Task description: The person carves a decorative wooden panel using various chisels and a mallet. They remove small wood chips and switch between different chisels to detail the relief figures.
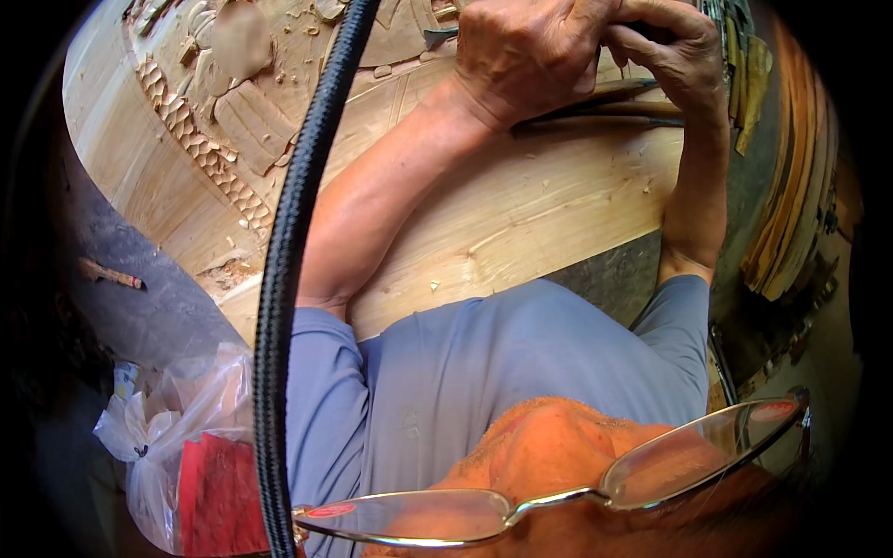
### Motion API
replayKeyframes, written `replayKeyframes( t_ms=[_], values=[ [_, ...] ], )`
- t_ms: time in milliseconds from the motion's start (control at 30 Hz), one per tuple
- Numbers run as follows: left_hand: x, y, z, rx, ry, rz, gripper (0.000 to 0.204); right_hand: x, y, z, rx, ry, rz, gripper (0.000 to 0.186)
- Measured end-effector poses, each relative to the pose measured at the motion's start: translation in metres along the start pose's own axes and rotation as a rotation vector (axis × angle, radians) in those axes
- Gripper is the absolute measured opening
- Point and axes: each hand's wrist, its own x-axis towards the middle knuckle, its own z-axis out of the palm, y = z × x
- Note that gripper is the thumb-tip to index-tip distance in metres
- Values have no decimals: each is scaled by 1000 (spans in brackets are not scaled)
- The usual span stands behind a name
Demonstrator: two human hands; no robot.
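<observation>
My left hand (521, 60) is curled at the top centre, above a pale carved wooden panel (474, 232). My right hand (674, 65) is beside it with bent fingers pressed close to its thumb side; what they hold is too small or hidden to make out. Below both hands lie several long, slim dark-handled tools (614, 121) on the wood. The panel's upper left bears raised relief shapes (251, 126), a scalloped carved band (186, 130) and loose chips. A metal blade (437, 37) shows just left of my left hand.
At the right are stacked long wooden pieces (786, 177) and yellowish strips (753, 98). Lower left sits a tied clear bag (153, 437) with a red item (219, 493), near a short brownish stick (116, 274). A black braided cord (298, 205) crosses the view vertically.
</observation>
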Motion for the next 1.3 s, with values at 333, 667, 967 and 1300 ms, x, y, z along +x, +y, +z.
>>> replayKeyframes(
  t_ms=[333,667,967,1300],
  values=[
    [-2,0,-1,-8,-9,10,33,2,2,2,-24,-29,-51,8],
    [-2,1,-1,71,-23,30,48,3,6,0,3,-52,-34,6],
    [-6,-3,1,13,-8,8,35,-1,-3,3,-30,-12,30,7],
    [-3,4,-8,125,-45,-39,43,2,4,11,25,1,25,7]
  ],
)
